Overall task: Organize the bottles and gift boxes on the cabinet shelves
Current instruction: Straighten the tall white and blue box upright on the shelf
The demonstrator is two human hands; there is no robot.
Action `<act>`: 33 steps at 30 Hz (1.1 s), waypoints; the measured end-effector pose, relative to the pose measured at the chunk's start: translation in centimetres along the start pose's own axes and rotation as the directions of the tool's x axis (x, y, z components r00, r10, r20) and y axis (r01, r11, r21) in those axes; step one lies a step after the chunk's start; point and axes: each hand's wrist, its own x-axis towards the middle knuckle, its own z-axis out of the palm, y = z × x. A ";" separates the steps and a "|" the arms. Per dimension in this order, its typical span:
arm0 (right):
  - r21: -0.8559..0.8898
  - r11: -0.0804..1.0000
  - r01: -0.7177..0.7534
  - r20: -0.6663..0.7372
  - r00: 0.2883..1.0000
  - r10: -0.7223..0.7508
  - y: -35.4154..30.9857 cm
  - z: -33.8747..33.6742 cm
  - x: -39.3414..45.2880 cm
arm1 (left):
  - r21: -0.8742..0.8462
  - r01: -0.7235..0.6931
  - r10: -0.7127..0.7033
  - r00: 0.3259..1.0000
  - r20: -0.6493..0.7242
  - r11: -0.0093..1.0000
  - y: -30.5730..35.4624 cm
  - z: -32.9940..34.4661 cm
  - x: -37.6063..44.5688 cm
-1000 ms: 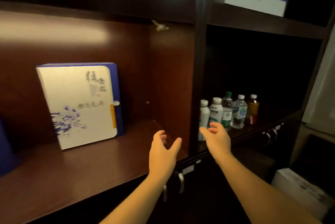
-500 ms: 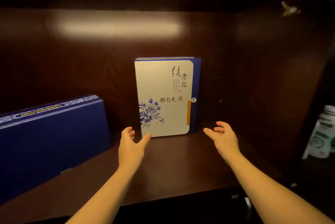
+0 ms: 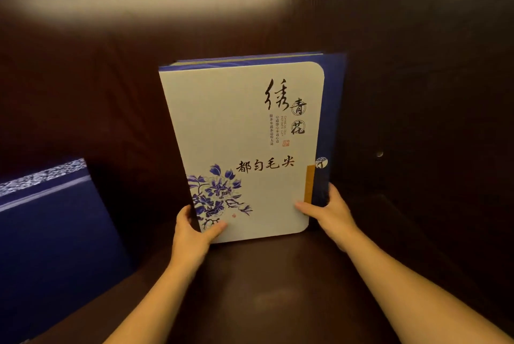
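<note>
A tall white gift box (image 3: 244, 132) with blue flower print, black calligraphy and a blue spine stands upright on the dark wooden shelf (image 3: 267, 282), leaning slightly back. My left hand (image 3: 192, 229) grips its lower left corner, thumb on the front face. My right hand (image 3: 331, 212) holds the lower right edge, thumb on the front and fingers behind the blue side. A dark blue gift box (image 3: 52, 235) with a silver patterned band stands at the left, apart from my hands. No bottles are in view.
The cabinet's dark back panel (image 3: 83, 87) rises close behind the boxes and carries a blurred light reflection. The right side wall (image 3: 434, 121) has a small metal shelf pin (image 3: 380, 153). Bare shelf lies in front of and to the right of the white box.
My view has closed in on the white box. Both hands, open and apart before, have reached forward and taken hold of the box's two lower corners.
</note>
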 end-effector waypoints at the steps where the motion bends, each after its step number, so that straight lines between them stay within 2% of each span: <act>1: 0.021 1.000 -0.003 0.024 1.000 0.003 0.3 0.0 0.5 | -0.031 0.010 -0.009 1.000 0.020 0.999 0.0 0.4 0.6; 5: 0.049 0.999 -0.001 0.138 0.990 -0.006 1.4 -0.3 1.5 | -0.071 -0.014 0.022 0.993 0.114 0.997 -0.3 1.4 1.9; 8: 0.046 0.999 0.008 0.179 0.984 -0.016 1.6 -0.3 1.8 | -0.089 -0.043 0.054 0.991 0.125 0.995 -0.4 1.6 1.9; 16: 0.049 0.999 -0.012 0.154 0.988 0.004 0.8 -1.8 -1.2 | -0.158 -0.094 0.116 0.984 0.135 0.983 0.2 1.9 -1.3; 24: 0.036 0.999 0.017 0.093 0.995 -0.020 -1.4 -6.4 -10.4 | -0.205 -0.138 0.178 0.966 0.189 0.969 1.2 1.6 -9.3; 33: -0.029 1.000 0.000 0.020 1.000 0.001 -1.7 -11.0 -19.2 | -0.200 -0.137 0.180 0.960 0.216 0.970 1.5 1.5 -18.4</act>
